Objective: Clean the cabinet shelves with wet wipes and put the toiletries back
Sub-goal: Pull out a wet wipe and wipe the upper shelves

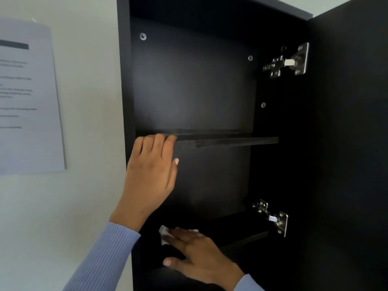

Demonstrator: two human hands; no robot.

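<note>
Tall black wooden wall cabinet (193, 80), its black door (346, 143) swung open to the right on 2 silver metal hinges, upper (287, 61) and lower (271, 217). White printed paper sheet (27, 97) fixed to the pale wall (88, 101) left of the cabinet. Thin black upper shelf (231, 140), its front edge gripped at the left end by the curled fingers of the left hand (150, 175), in a blue ribbed sleeve (105, 259). Right hand (197, 250), fingers straight and spread, pressing a crumpled white wet wipe (164, 235) flat onto the black lower shelf (241, 234).
</note>
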